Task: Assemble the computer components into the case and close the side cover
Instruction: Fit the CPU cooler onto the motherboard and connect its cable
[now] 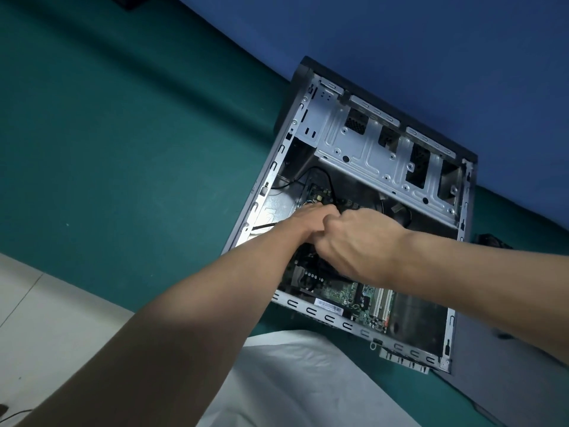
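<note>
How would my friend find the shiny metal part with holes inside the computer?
Find the open computer case lying on the green surface. Its far end holds the drive cage: the only bright silver plate there, with dark square openings.

The grey computer case [308, 310] lies on its side on the green tabletop [138, 149], open face up. Inside, a green motherboard [341, 295] lies flat; a silver drive cage [369, 155] fills the far end.
</note>
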`<move>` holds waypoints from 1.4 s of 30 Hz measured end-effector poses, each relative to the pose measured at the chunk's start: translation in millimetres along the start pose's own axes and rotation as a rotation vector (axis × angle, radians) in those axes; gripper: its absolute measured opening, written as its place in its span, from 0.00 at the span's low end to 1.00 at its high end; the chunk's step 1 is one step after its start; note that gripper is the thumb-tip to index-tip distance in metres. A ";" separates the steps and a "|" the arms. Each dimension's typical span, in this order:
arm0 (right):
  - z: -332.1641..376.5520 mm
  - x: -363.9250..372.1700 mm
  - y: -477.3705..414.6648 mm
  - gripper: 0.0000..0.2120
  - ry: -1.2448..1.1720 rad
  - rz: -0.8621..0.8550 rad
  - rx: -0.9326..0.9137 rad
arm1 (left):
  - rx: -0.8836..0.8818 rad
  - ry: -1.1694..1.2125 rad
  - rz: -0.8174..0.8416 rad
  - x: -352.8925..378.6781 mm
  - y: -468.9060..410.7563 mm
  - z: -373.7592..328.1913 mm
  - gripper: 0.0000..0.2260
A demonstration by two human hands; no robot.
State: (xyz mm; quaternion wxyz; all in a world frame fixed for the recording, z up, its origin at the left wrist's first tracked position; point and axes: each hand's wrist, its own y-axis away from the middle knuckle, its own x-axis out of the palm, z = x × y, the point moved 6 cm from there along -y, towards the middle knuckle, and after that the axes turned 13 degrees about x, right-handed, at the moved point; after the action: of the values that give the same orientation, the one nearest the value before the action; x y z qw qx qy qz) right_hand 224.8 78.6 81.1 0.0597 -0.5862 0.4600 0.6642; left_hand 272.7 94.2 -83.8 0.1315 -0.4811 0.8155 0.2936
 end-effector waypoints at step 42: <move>-36.3 31.7 -4.2 0.08 -0.594 0.518 0.639 | 0.184 -0.060 -0.031 -9.4 8.2 -15.0 0.14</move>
State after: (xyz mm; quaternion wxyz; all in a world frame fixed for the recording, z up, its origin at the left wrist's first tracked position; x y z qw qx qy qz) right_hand 244.0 41.7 56.5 0.1979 -0.1912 0.7337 0.6212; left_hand 271.4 94.7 -64.3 0.2040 -0.4708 0.8270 0.2297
